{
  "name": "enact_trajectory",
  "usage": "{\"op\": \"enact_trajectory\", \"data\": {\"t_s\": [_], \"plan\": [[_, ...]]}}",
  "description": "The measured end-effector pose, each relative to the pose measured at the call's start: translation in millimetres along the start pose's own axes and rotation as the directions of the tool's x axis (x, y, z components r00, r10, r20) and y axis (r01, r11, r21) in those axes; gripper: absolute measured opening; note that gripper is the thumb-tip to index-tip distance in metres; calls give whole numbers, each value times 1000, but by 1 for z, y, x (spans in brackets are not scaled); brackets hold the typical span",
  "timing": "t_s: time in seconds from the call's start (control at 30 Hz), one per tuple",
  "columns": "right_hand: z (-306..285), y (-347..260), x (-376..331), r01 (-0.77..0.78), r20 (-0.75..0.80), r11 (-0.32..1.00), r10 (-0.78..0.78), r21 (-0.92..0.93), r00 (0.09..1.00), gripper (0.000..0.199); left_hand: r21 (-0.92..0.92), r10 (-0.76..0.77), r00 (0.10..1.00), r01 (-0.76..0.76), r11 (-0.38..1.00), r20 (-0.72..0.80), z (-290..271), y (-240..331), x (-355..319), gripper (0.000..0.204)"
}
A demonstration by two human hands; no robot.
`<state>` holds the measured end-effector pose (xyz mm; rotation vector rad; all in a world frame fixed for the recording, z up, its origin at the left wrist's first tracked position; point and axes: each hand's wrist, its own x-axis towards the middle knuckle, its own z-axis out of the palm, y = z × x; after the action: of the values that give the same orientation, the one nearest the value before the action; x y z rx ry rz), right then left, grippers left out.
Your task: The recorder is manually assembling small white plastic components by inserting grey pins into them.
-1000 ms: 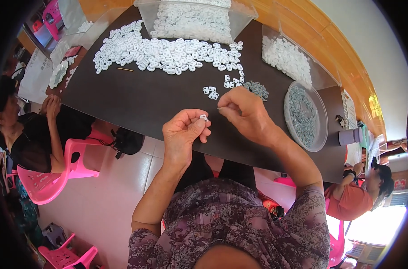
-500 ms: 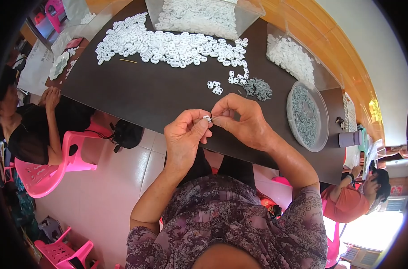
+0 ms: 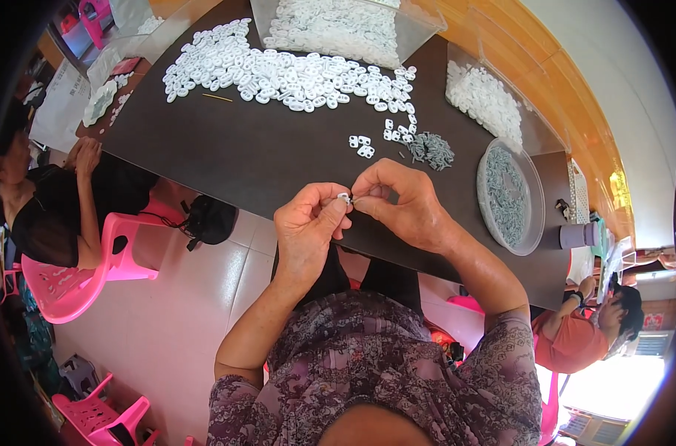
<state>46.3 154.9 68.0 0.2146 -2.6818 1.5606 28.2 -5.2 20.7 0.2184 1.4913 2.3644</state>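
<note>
My left hand [image 3: 312, 219] pinches a small white plastic piece [image 3: 344, 197] between thumb and forefinger, just above the table's near edge. Against the piece's right side, my right hand [image 3: 405, 204] has its thumb and forefinger pressed together; what they grip is too small and hidden to make out. Beyond my hands lie a few white two-holed pieces [image 3: 361, 146]. Right of these is a small heap of grey pins [image 3: 431, 151], with more white pieces beside it. A large spread of white oval pieces [image 3: 278, 78] covers the far part of the table.
A clear bin of white parts [image 3: 334, 37] stands at the back, another clear bin [image 3: 486, 97] at the far right. A round tray [image 3: 532, 223] holds grey pins. A thin brass-coloured stick [image 3: 217, 97] lies on the dark table [image 3: 226, 156]. Other people sit left and right.
The table and the things on it have shifted slightly right in view. Both hands keep the same pinch at the white piece, with barely any movement.
</note>
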Motion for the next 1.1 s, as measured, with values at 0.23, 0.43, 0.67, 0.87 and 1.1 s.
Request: {"op": "enact_trajectory", "data": {"t_s": [0.23,0.43,0.67,0.87,1.1], "plan": [[1,2,2,7,2,1000,-7,-25,1000,10,36,-3,1000,3,999,0,-1,-2,-1,13],[2,2,2,4,6,1000,-3,-25,1000,10,136,33,999,-28,990,-34,2,-3,-3,8],[6,-1,1,-138,14,986,137,90,990,10,346,280,960,-252,904,-31,7,-10,-4,5],[14,4,2,-113,-71,978,128,177,989,9,390,331,942,-283,876,-61,8,-12,-1,5],[14,2,6,-114,-61,970,130,213,990,8,-11,66,994,-67,998,-89,2,-5,4,11]]}}
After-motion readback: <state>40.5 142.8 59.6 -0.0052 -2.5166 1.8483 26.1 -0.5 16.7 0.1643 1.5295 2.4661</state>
